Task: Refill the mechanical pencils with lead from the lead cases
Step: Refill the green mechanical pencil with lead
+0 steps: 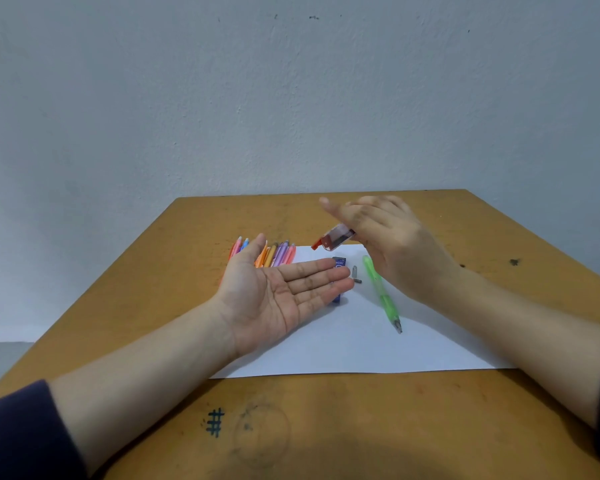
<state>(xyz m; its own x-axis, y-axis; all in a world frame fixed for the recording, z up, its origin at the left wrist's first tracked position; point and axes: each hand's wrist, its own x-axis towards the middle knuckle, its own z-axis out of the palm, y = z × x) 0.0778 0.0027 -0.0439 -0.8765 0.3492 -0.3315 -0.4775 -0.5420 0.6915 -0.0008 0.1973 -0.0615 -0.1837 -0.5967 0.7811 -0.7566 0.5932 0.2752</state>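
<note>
My right hand (395,244) gripped the case (335,237), tipped over my flat left hand (278,292). Step looked like dispensing lead. Next needs feeding it into the pencil (381,292).

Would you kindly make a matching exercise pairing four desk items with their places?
1 green translucent mechanical pencil
2 red-capped clear lead case
3 dark blue lead case
4 row of pastel mechanical pencils

A in right hand
B partly behind left hand
C diagonal on white paper sheet
D on bare wooden table

Pairs: 1-C, 2-A, 3-B, 4-D.
</note>
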